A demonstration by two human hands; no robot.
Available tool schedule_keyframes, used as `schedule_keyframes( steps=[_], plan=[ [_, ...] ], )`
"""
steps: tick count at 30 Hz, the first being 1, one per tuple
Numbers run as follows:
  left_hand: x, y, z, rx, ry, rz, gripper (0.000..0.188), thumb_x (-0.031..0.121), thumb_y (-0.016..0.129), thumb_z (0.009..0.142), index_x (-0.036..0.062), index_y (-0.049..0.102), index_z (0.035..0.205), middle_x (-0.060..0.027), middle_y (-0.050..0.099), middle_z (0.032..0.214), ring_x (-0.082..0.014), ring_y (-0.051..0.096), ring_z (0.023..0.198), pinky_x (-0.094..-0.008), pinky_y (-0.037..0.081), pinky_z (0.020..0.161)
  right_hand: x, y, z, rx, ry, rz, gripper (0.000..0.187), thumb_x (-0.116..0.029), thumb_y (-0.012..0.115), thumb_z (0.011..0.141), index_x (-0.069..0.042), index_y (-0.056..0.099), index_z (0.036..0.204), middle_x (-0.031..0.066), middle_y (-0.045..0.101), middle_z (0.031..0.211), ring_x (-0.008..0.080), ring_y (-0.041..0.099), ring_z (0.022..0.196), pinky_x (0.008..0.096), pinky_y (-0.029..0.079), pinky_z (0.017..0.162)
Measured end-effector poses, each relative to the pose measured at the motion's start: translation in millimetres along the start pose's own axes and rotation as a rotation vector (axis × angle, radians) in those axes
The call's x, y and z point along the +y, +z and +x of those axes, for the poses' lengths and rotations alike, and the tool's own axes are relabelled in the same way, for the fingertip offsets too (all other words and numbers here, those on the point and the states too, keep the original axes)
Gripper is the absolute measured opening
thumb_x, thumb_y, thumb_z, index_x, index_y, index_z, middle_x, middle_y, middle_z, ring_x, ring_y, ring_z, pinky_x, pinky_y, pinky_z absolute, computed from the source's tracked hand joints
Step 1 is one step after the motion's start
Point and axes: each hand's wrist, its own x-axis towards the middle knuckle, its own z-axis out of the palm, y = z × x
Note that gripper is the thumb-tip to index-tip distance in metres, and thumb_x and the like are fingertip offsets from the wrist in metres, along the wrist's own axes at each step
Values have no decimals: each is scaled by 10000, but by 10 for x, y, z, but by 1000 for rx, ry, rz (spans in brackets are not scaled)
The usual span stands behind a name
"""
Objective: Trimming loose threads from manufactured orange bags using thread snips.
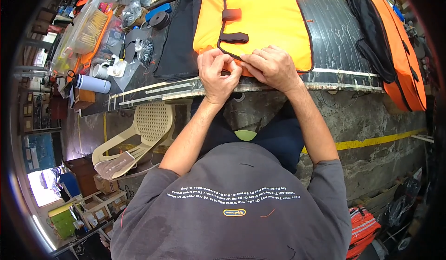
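Observation:
A bright orange padded piece [267, 16] with black edging lies on the dark worktable, its near edge at the table's front. A black seam runs down its left part, crossed by two short dark webbing loops [233, 38]. At the near edge my left hand [217, 76] is closed, thumb and fingertips pinching the orange fabric. My right hand [273, 67] grips the same edge just beside it, fingers curled over the black edging. The fingertips of the two hands nearly meet, and they hide whatever small part lies between them. Black fabric [174, 51] lies to the left, partly under the padded piece.
Left on the table are a plastic tub [94, 24], a webbing roll [160, 20], a screwdriver [122, 51] and a pale tumbler [92, 84]. Another orange-and-black padded piece [403, 58] hangs over the right edge. A beige plastic chair [151, 125] stands at the left.

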Motion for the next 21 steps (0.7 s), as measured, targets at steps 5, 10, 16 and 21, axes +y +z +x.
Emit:
schedule_keyframes(
  steps=[5, 10, 16, 21],
  plan=[
    [-245, -291, -92, -10, -79, -126, 114, 58, 688, 919, 41, 608, 839, -129, 631, 912, -333, 601, 866, -447, 493, 817, -53, -138, -147, 136, 273, 81, 363, -263, 878, 934, -83, 771, 1231, 48, 795, 976, 233, 765, 823, 410, 582, 862],
    [-555, -459, -5, 79, -247, -98, 51, 48, 735, 968, 31, 695, 942, -126, 676, 940, -298, 674, 850, -403, 558, 754, -156, -288, -457, 275, 439, -84, 336, -225, 922, 904, -96, 783, 1182, 49, 817, 975, 256, 716, 774, 383, 529, 868],
    [-345, -430, 148, -2, 61, -22, 269, 208, 932, 820, 94, 780, 1010, -94, 725, 940, -296, 723, 848, -427, 582, 780, -345, -204, -642, 287, 560, -92, 252, -147, 904, 913, -97, 782, 1128, 50, 808, 933, 263, 699, 776, 378, 493, 841],
    [-274, -186, 35, 50, 106, 65, 135, 158, 902, 833, 142, 807, 927, 6, 747, 896, -205, 717, 774, -383, 483, 699, -437, -135, -602, 230, 547, -107, 235, -113, 892, 933, -55, 781, 1131, 110, 800, 1023, 318, 738, 938, 412, 554, 868]
  ],
)
